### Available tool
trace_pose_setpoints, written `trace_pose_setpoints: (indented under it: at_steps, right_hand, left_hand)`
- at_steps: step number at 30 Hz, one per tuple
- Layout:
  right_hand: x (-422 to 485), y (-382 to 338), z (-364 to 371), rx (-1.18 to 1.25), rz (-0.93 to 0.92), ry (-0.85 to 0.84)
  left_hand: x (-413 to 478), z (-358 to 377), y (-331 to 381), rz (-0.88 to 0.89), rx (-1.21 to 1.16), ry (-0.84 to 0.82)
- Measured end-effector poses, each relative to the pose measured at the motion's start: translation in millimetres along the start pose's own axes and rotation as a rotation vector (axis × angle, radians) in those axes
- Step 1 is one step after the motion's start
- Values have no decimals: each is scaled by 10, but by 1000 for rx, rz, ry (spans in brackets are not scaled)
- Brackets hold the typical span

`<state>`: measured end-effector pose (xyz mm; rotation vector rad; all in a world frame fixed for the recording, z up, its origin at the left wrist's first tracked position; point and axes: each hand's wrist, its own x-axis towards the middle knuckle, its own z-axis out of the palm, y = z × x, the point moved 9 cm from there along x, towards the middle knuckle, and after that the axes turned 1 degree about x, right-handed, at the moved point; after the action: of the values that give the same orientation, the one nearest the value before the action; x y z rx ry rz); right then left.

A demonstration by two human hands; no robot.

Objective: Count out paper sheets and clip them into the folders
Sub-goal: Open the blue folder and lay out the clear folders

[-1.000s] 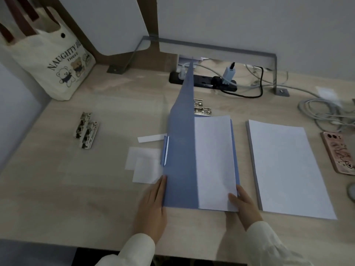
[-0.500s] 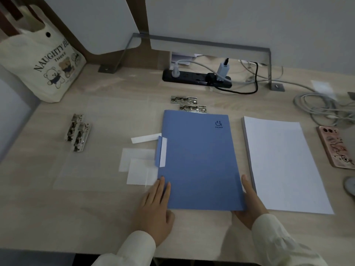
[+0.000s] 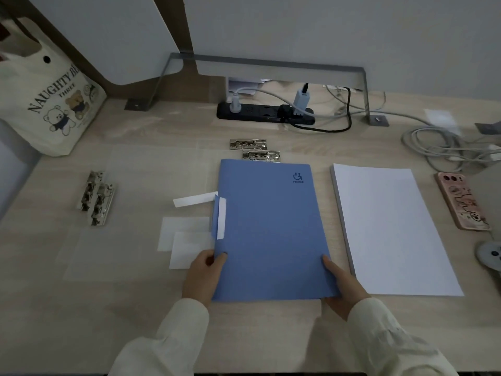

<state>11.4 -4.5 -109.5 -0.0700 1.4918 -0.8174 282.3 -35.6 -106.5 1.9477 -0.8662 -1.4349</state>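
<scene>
A closed blue folder (image 3: 271,229) lies flat in the middle of the desk, a white label tab on its left edge. My left hand (image 3: 202,275) grips the folder's lower left edge, thumb on the cover and fingers under it. My right hand (image 3: 343,284) holds the lower right corner, thumb along the edge. A stack of white paper sheets (image 3: 390,229) lies just right of the folder. Two metal clips (image 3: 256,150) sit beyond the folder's top edge, and two more metal clips (image 3: 96,196) lie at the left.
Small white paper slips (image 3: 184,234) and a clear plastic sheet (image 3: 113,240) lie left of the folder. A pink phone (image 3: 462,203) and coiled cables (image 3: 444,147) are at the right. A power strip (image 3: 265,114) is at the back, a tote bag (image 3: 46,104) far left.
The folder's cover swung down from upright and is now closed flat. My left hand went from lying flat beside the folder to gripping its lower left edge.
</scene>
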Motion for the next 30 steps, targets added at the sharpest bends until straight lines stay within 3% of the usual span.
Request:
trace_pose_setpoints:
  at_steps: [4,7,13,16,23,30]
  right_hand:
    - [-24,-9,5,-9,4,-1]
    - [-38,-24,8,-38,-6,6]
    - [-118,-376,-130,-578,-346,171]
    - [-159,-373,-107,-559,-359,121]
    - [-140,-211,-159,-399,-202,10]
    - [-180,-278,-68,-425,-285,-21]
  left_hand:
    - [36,182,-49,-32,-109,-197]
    - [34,186,-42,-9,-143,-211]
    - [-46,166,-50,-23,-281,-225]
    - [-97,150,-106,-58,-351,-258]
    - [-150,132,-184,-92,-407,-293]
    - [-159,185,-248,-113,-399,-319]
